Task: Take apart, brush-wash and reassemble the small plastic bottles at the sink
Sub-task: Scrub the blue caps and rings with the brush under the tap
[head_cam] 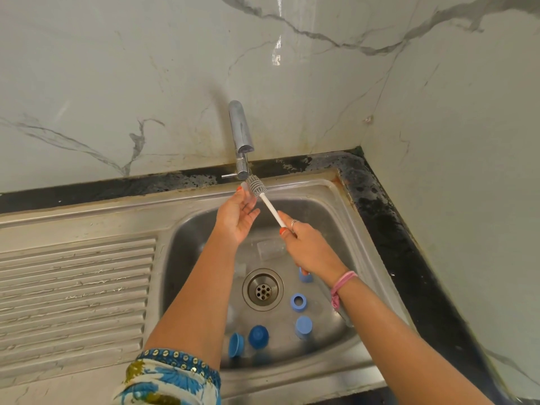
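A brush [264,200] with a white handle and grey bristle head is gripped at the handle's lower end by the right hand [304,244], fingers curled round it, and is held slantwise with the head just under the tap [242,138]. The left hand [236,217] is raised beside the bristles, palm turned toward the brush, thumb and fingers curved; a small clear item appears to be pinched at the fingertips [245,190], touching the bristle head, but its form cannot be told. A pink band is worn at the right wrist. In the sink [330,200], a clear bottle [270,249] lies on its side between the two forearms, behind the drain [263,289]. Blue caps are scattered on the basin floor: one [305,275] partly hidden by the right wrist, a ring-shaped one [298,302] right of the drain, one [304,327] nearer, and two [258,337] [236,344] by the left forearm. A ribbed drainboard [76,290] lies to the left.
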A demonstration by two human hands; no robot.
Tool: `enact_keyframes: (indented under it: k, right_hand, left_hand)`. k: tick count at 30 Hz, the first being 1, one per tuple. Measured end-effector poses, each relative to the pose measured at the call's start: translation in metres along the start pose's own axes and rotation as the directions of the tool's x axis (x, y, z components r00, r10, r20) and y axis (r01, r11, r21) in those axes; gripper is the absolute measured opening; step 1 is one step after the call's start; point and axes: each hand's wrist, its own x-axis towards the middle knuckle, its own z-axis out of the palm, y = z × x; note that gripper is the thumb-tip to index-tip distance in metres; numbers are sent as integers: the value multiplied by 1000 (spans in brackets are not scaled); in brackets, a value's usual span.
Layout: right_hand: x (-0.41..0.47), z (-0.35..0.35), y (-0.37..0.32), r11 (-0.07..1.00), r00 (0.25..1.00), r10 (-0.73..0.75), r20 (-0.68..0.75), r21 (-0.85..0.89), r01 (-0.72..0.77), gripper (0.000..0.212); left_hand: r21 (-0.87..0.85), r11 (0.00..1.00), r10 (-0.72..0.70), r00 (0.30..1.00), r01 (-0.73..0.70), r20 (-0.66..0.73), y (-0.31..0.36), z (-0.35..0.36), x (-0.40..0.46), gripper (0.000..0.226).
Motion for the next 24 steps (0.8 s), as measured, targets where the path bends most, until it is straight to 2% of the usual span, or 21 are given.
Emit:
enact_keyframes:
  k: [2, 5, 7, 16, 21, 24]
  right_hand:
    - [0, 5, 1, 999, 1000, -2, -25, -41, 1, 46]
    - [-8, 18, 3, 995, 999, -30, -19, -92, 28, 47]
    - [-11, 22, 5, 993, 999, -44, -20, -107, 42, 47]
    - [9, 8, 5, 994, 1000, -13, -8, -111, 12, 46]
    - [-11, 25, 6, 989, 999, -45, 0, -140, 44, 45]
    - [-5, 19, 5, 991, 999, -17, -28, -136, 14, 46]
  left_hand:
    - [-27, 1000, 7, 999, -8, -43, 1, 3, 3, 16]
    - [-232, 972, 28, 996, -48, -89, 4, 5, 10, 23]
    - [-291, 955, 33, 994, -63, -106, 5, 5, 13, 27]
    - [-123, 992, -7, 994, -6, -107, 2, 9, 12, 13]
    - [-258, 964, 26, 984, -72, -176, 7, 8, 21, 33]
    - [-160, 986, 17, 989, -40, -144, 2, 12, 18, 33]
